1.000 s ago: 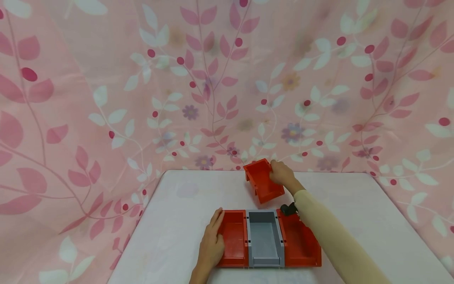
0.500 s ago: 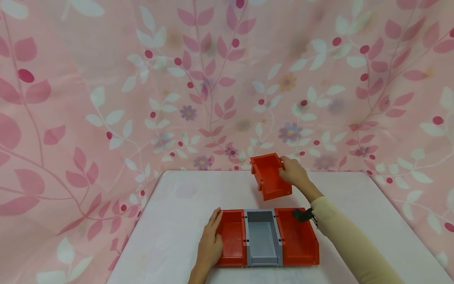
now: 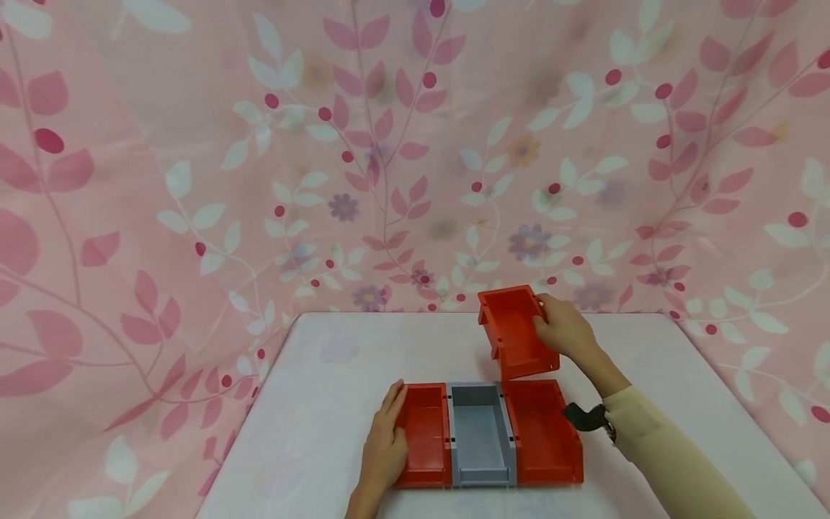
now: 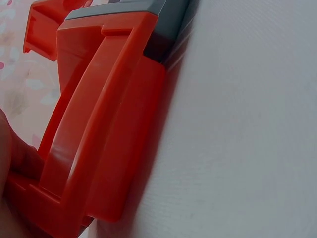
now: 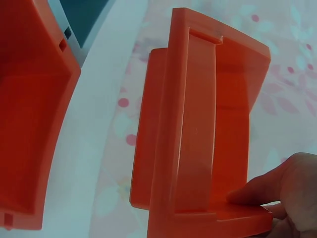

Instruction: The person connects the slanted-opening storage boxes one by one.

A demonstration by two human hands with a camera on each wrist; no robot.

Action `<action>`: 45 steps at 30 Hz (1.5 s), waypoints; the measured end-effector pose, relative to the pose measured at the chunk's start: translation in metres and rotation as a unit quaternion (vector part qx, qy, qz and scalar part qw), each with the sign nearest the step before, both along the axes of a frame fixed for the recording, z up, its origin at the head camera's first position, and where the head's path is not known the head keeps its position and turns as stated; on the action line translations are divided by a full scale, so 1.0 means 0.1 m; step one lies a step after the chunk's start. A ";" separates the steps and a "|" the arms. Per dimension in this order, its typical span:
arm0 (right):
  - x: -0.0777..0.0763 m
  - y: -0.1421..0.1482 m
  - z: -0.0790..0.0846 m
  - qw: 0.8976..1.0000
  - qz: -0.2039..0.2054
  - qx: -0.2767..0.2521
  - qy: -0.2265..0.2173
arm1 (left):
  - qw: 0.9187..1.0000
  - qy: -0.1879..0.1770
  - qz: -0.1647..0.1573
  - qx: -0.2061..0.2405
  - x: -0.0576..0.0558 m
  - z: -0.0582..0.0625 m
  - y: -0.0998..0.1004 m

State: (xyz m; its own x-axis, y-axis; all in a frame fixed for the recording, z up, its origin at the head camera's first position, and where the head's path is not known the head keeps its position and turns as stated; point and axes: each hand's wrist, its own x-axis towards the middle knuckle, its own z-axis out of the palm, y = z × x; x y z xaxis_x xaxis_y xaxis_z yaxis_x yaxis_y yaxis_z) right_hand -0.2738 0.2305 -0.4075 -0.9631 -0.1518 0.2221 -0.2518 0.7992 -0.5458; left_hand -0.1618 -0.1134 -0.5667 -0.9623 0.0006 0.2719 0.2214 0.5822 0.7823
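Note:
My right hand (image 3: pixel 565 326) pinches the right wall of a red plastic bin (image 3: pixel 515 328), thumb inside. That bin hangs tilted behind the joined row. The row on the table has a left red bin (image 3: pixel 424 432), a grey bin (image 3: pixel 480 432) in the middle and a right red bin (image 3: pixel 545 432), side by side. At the row's left end my left hand (image 3: pixel 382 450) holds the left red bin's outer wall. In the left wrist view, the thumb (image 4: pixel 25 161) reaches inside this bin (image 4: pixel 94 114). The right wrist view shows the raised bin (image 5: pixel 198 124) apart from the row.
A white-covered table (image 3: pixel 311 404) carries the row. Pink floral cloth (image 3: pixel 415 144) hangs behind the table's far edge. A dark strap piece (image 3: pixel 585 417) sticks out at the right wrist, beside the right red bin.
My right hand has carried the raised red bin to the right, so it is now behind the right red bin. The left hand and the row stay in place.

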 end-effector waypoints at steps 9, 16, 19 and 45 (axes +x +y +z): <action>0.25 0.20 0.04 1.000 -0.015 -0.014 0.006 | 1.000 0.007 0.004 0.003 -0.01 0.00 0.02; 0.35 0.34 0.00 0.999 -0.024 -0.021 -0.003 | 1.000 -0.001 -0.001 0.001 -0.01 0.02 0.00; 0.40 0.38 0.00 0.999 -0.027 -0.025 -0.005 | 1.000 0.000 -0.002 -0.004 0.00 0.02 0.01; 0.64 0.67 -0.08 0.998 -0.049 -0.027 -0.013 | 1.000 0.002 -0.008 -0.022 -0.11 0.02 -0.16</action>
State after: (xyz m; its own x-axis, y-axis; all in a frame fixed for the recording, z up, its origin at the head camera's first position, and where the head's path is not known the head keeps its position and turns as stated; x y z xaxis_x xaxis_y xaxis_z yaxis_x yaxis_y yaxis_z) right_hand -0.2100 0.2977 -0.4156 -0.9785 -0.0439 0.2014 -0.1578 0.7881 -0.5950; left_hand -0.1726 -0.1299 -0.5644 -0.9612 0.0275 0.2743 0.2330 0.6125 0.7553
